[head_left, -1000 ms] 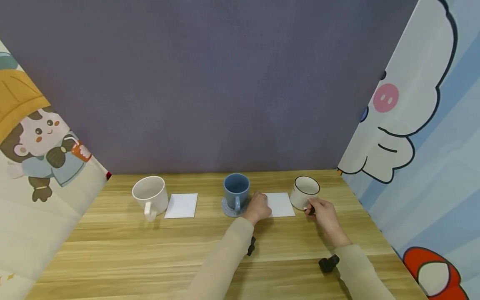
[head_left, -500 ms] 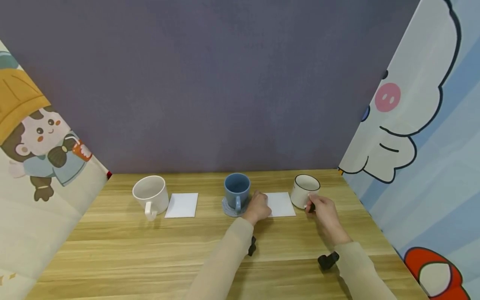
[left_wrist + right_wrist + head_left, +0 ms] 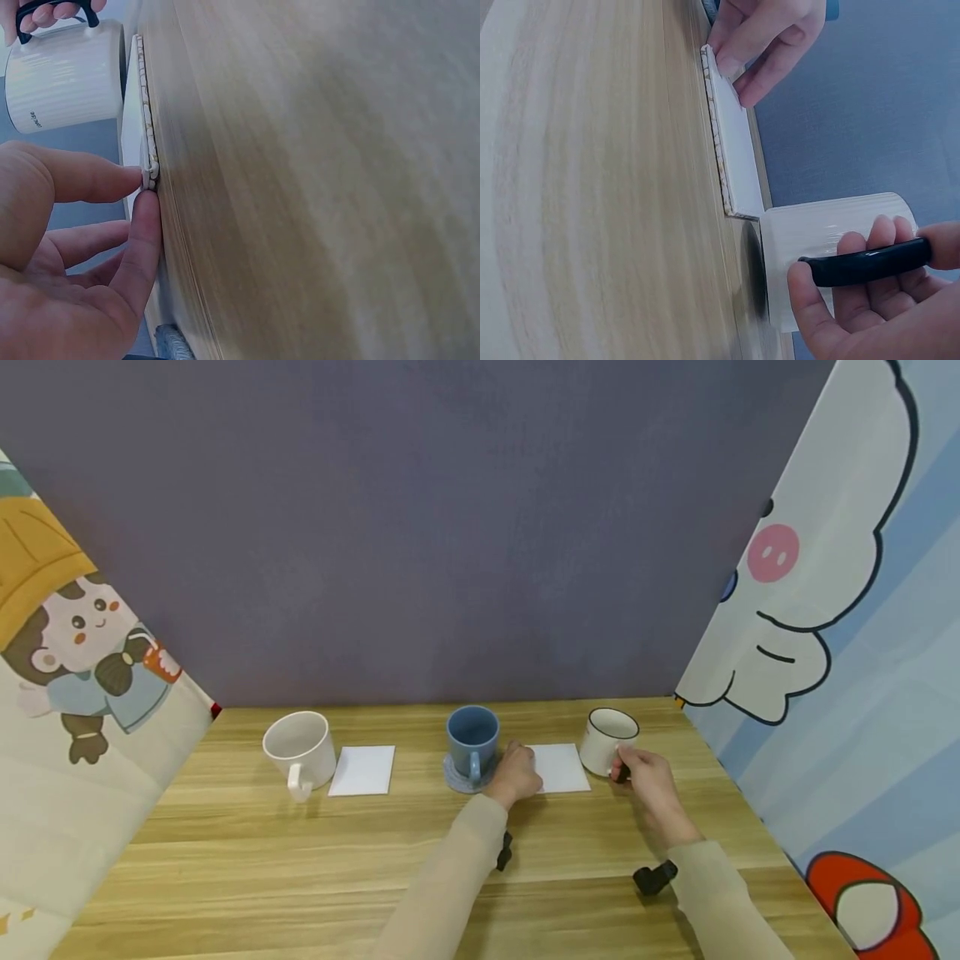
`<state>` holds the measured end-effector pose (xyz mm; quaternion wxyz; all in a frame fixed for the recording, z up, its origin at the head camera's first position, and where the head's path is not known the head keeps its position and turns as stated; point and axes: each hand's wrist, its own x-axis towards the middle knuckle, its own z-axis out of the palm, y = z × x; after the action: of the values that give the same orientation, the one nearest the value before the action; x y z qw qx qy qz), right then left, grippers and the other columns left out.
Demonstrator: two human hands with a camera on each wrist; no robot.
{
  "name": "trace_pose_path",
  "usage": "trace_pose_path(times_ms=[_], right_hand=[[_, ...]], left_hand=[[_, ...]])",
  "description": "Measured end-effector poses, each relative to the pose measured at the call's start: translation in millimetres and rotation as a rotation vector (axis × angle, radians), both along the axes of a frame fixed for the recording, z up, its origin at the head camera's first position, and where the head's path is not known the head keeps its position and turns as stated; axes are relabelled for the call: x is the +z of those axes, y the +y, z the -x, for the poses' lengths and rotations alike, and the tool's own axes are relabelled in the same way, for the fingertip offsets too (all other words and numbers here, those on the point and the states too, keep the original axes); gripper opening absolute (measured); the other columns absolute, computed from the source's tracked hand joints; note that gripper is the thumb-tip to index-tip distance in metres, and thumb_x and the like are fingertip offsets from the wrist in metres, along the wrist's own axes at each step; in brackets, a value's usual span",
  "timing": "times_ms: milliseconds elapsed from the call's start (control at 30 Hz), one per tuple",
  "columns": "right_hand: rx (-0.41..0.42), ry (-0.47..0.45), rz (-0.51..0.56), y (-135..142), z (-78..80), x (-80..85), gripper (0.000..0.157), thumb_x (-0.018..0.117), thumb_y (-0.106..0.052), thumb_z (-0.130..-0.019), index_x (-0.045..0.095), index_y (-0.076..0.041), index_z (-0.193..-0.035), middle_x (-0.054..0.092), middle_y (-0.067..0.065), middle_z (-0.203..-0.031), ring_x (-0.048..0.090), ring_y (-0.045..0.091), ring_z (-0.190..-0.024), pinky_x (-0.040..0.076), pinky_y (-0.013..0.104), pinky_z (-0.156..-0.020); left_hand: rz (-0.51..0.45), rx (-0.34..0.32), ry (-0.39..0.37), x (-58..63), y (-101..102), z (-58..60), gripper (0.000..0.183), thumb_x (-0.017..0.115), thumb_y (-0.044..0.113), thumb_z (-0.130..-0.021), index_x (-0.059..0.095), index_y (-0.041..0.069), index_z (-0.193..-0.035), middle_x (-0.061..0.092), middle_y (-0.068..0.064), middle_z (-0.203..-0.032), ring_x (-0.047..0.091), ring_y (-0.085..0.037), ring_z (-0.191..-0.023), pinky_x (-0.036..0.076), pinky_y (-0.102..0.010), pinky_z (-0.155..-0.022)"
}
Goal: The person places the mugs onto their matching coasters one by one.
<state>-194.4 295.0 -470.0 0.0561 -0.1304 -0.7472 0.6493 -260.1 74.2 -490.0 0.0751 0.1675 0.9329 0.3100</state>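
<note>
My left hand (image 3: 517, 774) pinches the left edge of a white square coaster (image 3: 561, 769) between thumb and fingertip. The left wrist view shows the pinched corner and the coaster's thick, patterned side (image 3: 147, 112). Just right of that coaster is a white mug (image 3: 600, 750) with a thin dark rim. My right hand (image 3: 651, 783) holds its black handle (image 3: 866, 262), with fingers through the loop. The mug is upright, its base beside the coaster's edge; whether it touches the table I cannot tell.
A blue mug (image 3: 472, 735) stands on a round grey-blue coaster (image 3: 457, 779), close to the left hand. Further left are a larger white mug (image 3: 303, 747) and a second white square coaster (image 3: 363, 771). A grey-purple panel (image 3: 450, 543) rises behind the wooden table (image 3: 300, 877).
</note>
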Motion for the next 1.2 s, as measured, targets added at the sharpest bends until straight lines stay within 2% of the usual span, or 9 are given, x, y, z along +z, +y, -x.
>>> trace_pose_path(times_ms=[300, 467, 600, 767, 933, 1067, 1200], right_hand=[[-0.011, 0.012, 0.036, -3, 0.0, -1.6, 0.043, 0.047, -0.031, -0.109, 0.059, 0.01, -0.105, 0.06, 0.001, -0.082, 0.059, 0.011, -0.075, 0.057, 0.033, -0.075], [-0.025, 0.029, 0.016, -7, -1.0, -2.2, 0.043, 0.046, -0.03, -0.109, 0.059, 0.011, -0.106, 0.06, 0.001, -0.084, 0.06, 0.012, -0.077, 0.057, 0.037, -0.08], [-0.031, 0.054, 0.005, -10, -2.0, -1.1, 0.044, 0.047, -0.031, -0.109, 0.06, 0.01, -0.104, 0.061, 0.002, -0.085, 0.06, 0.012, -0.079, 0.057, 0.04, -0.084], [-0.032, 0.08, 0.033, -15, -4.7, 0.3, 0.042, 0.051, -0.03, -0.108, 0.062, 0.008, -0.097, 0.062, 0.002, -0.083, 0.061, 0.013, -0.078, 0.058, 0.035, -0.082], [-0.033, 0.103, 0.086, -22, -5.8, 0.8, 0.04, 0.051, -0.029, -0.107, 0.062, 0.007, -0.095, 0.062, 0.002, -0.082, 0.061, 0.013, -0.081, 0.057, 0.035, -0.085], [-0.041, 0.116, 0.11, -27, -5.3, -1.1, 0.039, 0.05, -0.027, -0.108, 0.061, 0.008, -0.094, 0.062, 0.002, -0.081, 0.061, 0.013, -0.082, 0.056, 0.038, -0.088], [-0.06, 0.133, 0.124, -30, -5.0, -4.2, 0.037, 0.05, -0.023, -0.108, 0.061, 0.008, -0.092, 0.061, 0.001, -0.08, 0.061, 0.013, -0.08, 0.056, 0.039, -0.087]], left_hand=[[0.032, -0.007, 0.037, -0.7, 1, 0.0, 0.03, 0.072, -0.001, -0.077, 0.069, -0.004, -0.107, 0.056, -0.015, -0.119, 0.053, -0.03, -0.121, 0.047, -0.034, -0.103], [0.015, -0.003, 0.031, -0.6, 0, 0.1, 0.029, 0.074, 0.0, -0.077, 0.069, -0.004, -0.105, 0.055, -0.014, -0.117, 0.054, -0.029, -0.117, 0.047, -0.035, -0.102], [0.006, -0.003, 0.023, -0.6, -1, 0.5, 0.03, 0.073, -0.001, -0.077, 0.069, -0.005, -0.107, 0.055, -0.014, -0.117, 0.054, -0.029, -0.115, 0.048, -0.035, -0.1], [-0.001, -0.003, 0.026, 1.5, -1, -0.8, 0.033, 0.073, -0.001, -0.077, 0.069, -0.006, -0.11, 0.055, -0.015, -0.117, 0.054, -0.03, -0.117, 0.047, -0.036, -0.102], [-0.019, 0.003, 0.028, 2.6, -2, -1.0, 0.027, 0.075, 0.0, -0.077, 0.07, -0.004, -0.103, 0.056, -0.015, -0.116, 0.055, -0.031, -0.117, 0.047, -0.037, -0.103], [-0.033, 0.004, 0.025, 2.5, -3, -1.6, 0.022, 0.076, 0.0, -0.076, 0.069, -0.003, -0.096, 0.055, -0.015, -0.115, 0.056, -0.03, -0.11, 0.049, -0.038, -0.099], [-0.04, 0.003, 0.012, 2.7, -4, -2.4, 0.017, 0.076, 0.0, -0.077, 0.068, -0.001, -0.091, 0.055, -0.016, -0.121, 0.056, -0.031, -0.113, 0.05, -0.039, -0.098]])
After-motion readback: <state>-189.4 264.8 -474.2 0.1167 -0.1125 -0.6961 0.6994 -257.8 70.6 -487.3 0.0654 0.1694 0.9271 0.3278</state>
